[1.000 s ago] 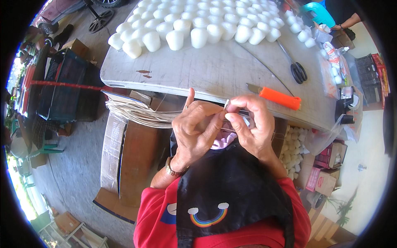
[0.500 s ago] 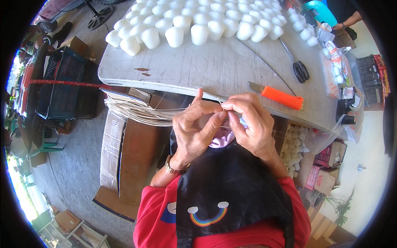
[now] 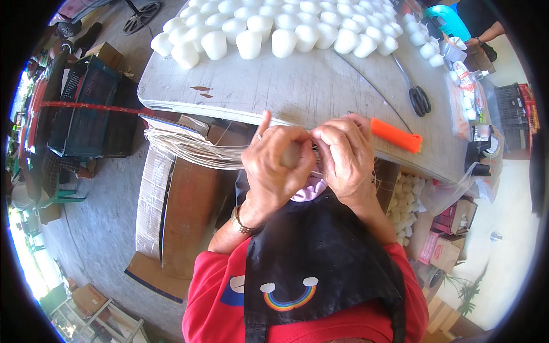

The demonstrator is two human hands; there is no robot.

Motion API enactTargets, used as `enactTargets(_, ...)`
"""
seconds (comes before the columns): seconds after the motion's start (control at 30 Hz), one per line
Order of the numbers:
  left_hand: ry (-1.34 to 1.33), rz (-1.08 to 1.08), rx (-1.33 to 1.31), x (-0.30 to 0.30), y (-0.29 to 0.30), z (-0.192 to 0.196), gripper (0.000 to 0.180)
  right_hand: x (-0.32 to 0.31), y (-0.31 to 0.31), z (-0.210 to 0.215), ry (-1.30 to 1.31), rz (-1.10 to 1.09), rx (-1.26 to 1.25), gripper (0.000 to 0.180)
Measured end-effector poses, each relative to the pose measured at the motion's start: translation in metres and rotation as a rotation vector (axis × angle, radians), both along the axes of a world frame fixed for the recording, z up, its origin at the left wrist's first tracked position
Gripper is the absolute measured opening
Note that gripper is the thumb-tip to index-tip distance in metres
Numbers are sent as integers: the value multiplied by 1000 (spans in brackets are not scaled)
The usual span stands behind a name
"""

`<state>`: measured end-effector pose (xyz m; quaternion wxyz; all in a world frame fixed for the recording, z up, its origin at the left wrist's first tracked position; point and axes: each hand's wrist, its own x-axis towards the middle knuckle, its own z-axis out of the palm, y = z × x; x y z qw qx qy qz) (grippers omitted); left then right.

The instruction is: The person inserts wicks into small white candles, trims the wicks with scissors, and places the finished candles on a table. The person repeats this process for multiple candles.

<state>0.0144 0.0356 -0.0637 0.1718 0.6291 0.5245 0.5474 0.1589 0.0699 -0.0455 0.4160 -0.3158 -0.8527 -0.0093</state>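
Hands: 2, left hand [image 3: 275,160] and right hand [image 3: 346,163]. Tabletop [image 3: 269,88]: 1, ahead of both. Orange handle [image 3: 396,135]: 1, just right of the right hand. Scissors [image 3: 420,100]: 1 pair, farther ahead-right. Thin dark rod [image 3: 376,90]: 1, ahead-right. Brown marks [image 3: 201,88]: 2, ahead-left. White cup-shaped pieces [image 3: 249,44]: dozens, well ahead; overlapping and cut by the frame edge, exact count not possible. Pale strand bundle [image 3: 191,150]: 1, left; strands too tangled to count. Wristband [image 3: 242,224]: 1, left wrist. Black apron [image 3: 326,246]: 1, nearer the body than the hands; carries 1 rainbow [image 3: 290,304], 2 clouds [image 3: 267,287]. Cyan container [image 3: 448,22]: 1, far ahead-right.
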Motion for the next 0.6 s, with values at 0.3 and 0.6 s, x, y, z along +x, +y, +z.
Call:
enactTargets(0.3,-641,-120,-424,-1,-10,13,9,-9,-8,-3,122,-28,43,28)
enactTargets(0.6,-482,-178,-118,-3,-13,8,8,-5,-12,7,113,-26,25,27)
